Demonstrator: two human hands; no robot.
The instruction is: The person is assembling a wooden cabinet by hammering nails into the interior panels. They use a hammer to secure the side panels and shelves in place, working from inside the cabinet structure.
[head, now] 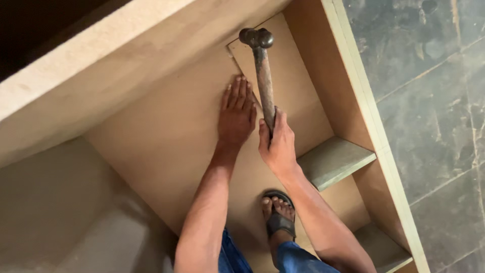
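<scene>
Far left: thick side panel (101,65) of the wooden cabinet (353,101) ran diagonally across the top, pale board edge up. Inside the cabinet: a back panel (166,136) with a smaller board (298,96) lying over its upper right part, edge of that board running just past the fingertips. Left hand (236,114) lay flat on the panel, fingers spread, grip open, holding nothing. Right hand (277,144) just beside it, grip closed around the wooden handle of the hammer (263,76); head sat at the board's top corner, near the side panel (contact not clear). Sandalled foot (277,215) stood on the panel below the hands. Right of that: two short shelves (333,162) against the cabinet's right wall, then tiled floor (434,101), open room there.
</scene>
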